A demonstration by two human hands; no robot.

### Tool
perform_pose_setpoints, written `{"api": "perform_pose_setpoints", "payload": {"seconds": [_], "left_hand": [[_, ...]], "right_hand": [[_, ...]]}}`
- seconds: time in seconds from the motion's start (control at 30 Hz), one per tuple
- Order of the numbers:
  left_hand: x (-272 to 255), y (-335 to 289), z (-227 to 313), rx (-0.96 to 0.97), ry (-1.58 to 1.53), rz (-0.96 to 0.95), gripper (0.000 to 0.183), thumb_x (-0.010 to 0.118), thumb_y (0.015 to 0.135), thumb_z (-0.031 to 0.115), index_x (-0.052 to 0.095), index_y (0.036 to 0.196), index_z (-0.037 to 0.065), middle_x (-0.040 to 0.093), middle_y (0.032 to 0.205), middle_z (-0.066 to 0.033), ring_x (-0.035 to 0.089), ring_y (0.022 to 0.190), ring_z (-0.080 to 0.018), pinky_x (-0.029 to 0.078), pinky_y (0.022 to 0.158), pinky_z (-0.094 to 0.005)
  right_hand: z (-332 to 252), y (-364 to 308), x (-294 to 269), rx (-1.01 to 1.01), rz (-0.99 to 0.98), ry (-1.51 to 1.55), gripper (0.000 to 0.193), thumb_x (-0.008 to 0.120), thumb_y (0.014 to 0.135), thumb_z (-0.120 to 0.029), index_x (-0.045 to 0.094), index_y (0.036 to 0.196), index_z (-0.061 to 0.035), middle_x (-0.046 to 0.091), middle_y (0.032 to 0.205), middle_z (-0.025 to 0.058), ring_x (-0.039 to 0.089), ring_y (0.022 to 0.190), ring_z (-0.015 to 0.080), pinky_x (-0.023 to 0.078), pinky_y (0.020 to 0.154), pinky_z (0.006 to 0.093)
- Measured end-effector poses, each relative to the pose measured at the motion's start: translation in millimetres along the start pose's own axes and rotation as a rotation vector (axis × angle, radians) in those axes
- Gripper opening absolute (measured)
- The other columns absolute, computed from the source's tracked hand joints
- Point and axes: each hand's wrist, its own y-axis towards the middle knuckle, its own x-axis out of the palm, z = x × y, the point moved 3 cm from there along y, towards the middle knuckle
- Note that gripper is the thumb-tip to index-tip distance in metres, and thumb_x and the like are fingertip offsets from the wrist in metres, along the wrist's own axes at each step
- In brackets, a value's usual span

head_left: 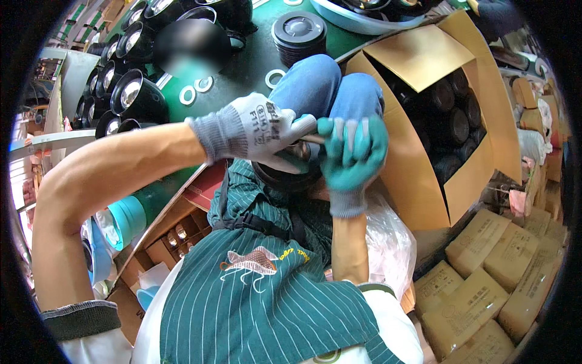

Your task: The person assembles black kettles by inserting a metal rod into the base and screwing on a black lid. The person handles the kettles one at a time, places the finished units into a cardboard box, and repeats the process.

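Over my lap, both hands in grey-and-green work gloves come together at a round black housing [282, 177] with a shiny inside. My left hand [260, 130] curls over its top, thumb and fingers at a thin metal rod [313, 138] that crosses toward the right. Facing it, my right hand [353, 151] is closed in a fist, green palm side showing, around the other end of that rod. The gloves hide most of the rod, so its exact kind does not show. The housing rests against my striped green apron [260, 279], partly covered by the hands.
Several black cups [138, 94] with shiny insides crowd the green table's left. White rings [188, 94] and stacked black discs [298, 37] lie ahead, near a blue basin [370, 23]. An open carton [403, 151] of black parts stands right, above sealed boxes [467, 309].
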Motion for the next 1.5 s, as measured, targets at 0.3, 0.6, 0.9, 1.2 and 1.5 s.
{"api": "perform_pose_setpoints", "payload": {"seconds": [0.3,0.6,0.9,1.2,1.5], "left_hand": [[16.5,36.7,-37.5,0.691,0.157,0.380,0.092,0.055,0.083,0.085,0.049,0.138,0.011,0.064,0.091,-0.0139,0.069,0.065,-0.0299,0.055,0.051,-0.0394],[-2.6,11.0,-27.8,0.067,-0.134,0.294,0.083,0.074,0.071,0.078,0.060,0.108,0.006,0.068,0.083,-0.0134,0.073,0.072,-0.0323,0.057,0.059,-0.0415],[6.1,32.1,-36.9,0.287,-0.271,0.128,0.074,0.070,0.074,0.077,0.062,0.107,0.012,0.070,0.084,-0.0093,0.073,0.075,-0.0276,0.058,0.062,-0.0402],[29.9,92.7,-66.5,0.932,-0.338,0.735,0.048,0.067,0.072,0.057,0.057,0.091,0.014,0.056,0.074,-0.0004,0.064,0.062,-0.0198,0.051,0.052,-0.0347],[3.8,26.2,-66.5,0.284,-0.196,0.834,0.057,0.077,0.071,0.050,0.072,0.113,0.012,0.071,0.088,-0.0031,0.073,0.077,-0.0191,0.058,0.065,-0.0314]], "right_hand": [[-5.0,-51.1,33.9,-0.358,-0.095,-0.455,0.041,0.040,0.104,-0.019,0.035,0.064,-0.0158,0.034,0.056,0.0005,0.037,0.059,0.0199,0.045,0.086,0.0443],[-38.7,9.0,13.1,0.054,-0.575,-0.534,0.052,0.055,0.103,-0.036,0.068,0.061,-0.0065,0.068,0.062,0.0080,0.067,0.070,0.0257,0.052,0.094,0.0490],[-34.1,19.4,54.3,-0.020,-1.411,-1.166,0.030,0.078,0.078,-0.030,0.055,0.064,-0.0172,0.047,0.060,-0.0022,0.055,0.063,0.0172,0.052,0.079,0.0339],[-4.4,10.0,83.2,0.081,-1.481,-1.316,0.015,0.066,0.065,-0.025,0.054,0.069,-0.0162,0.044,0.065,-0.0027,0.053,0.064,0.0142,0.047,0.062,0.0282],[-58.5,7.7,76.0,-0.391,-0.719,-1.612,0.037,0.082,0.082,-0.034,0.057,0.096,-0.0102,0.048,0.092,0.0005,0.057,0.089,0.0191,0.049,0.094,0.0342]]}}
